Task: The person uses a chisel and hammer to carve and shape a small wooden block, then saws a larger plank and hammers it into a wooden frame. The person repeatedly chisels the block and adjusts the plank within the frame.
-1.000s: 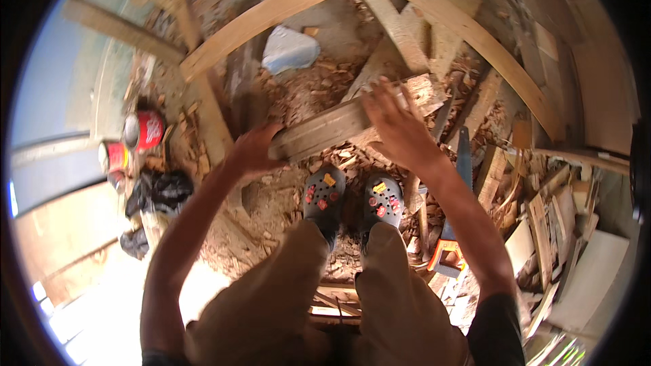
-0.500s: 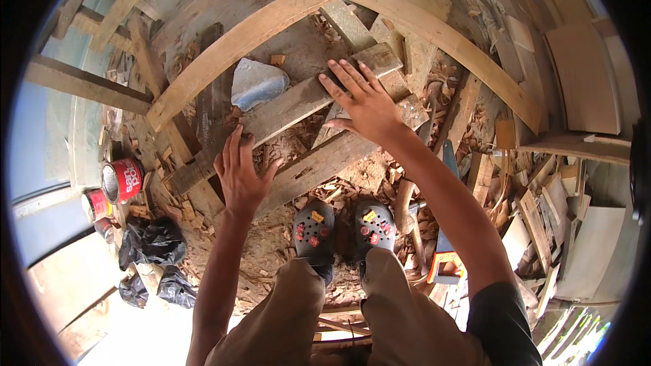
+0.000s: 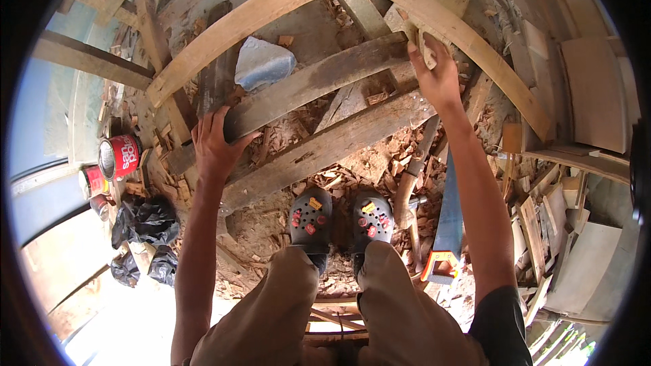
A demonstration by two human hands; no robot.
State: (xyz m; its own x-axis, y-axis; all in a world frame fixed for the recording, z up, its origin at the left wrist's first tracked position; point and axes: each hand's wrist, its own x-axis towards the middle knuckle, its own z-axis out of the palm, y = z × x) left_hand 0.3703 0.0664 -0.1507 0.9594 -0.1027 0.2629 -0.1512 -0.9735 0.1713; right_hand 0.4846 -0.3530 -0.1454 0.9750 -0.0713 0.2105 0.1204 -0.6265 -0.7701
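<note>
A dark weathered wooden plank (image 3: 319, 81) lies slantwise in front of me, its right end farther off than its left. My left hand (image 3: 215, 142) is curled round the left end, thumb on the near side. At the far right end is my right hand (image 3: 437, 74), thumb against the plank's end and fingers bent beyond it; their exact contact is hard to see. Nearer to me a second plank (image 3: 325, 146) runs roughly parallel. Another piece of wood (image 3: 180, 159) shows below my left hand.
A curved wooden frame (image 3: 258, 17) arches beyond the planks, with a grey stone (image 3: 264, 63) inside it. A handsaw (image 3: 449, 217) and a hammer (image 3: 415, 224) lie right of my shoes. Red cans (image 3: 122, 156) and black plastic bags (image 3: 146, 224) are at left; wood chips cover the ground.
My hands have moved apart to the two ends of the dark plank. The plank has shifted to the right and turned, showing a different face.
</note>
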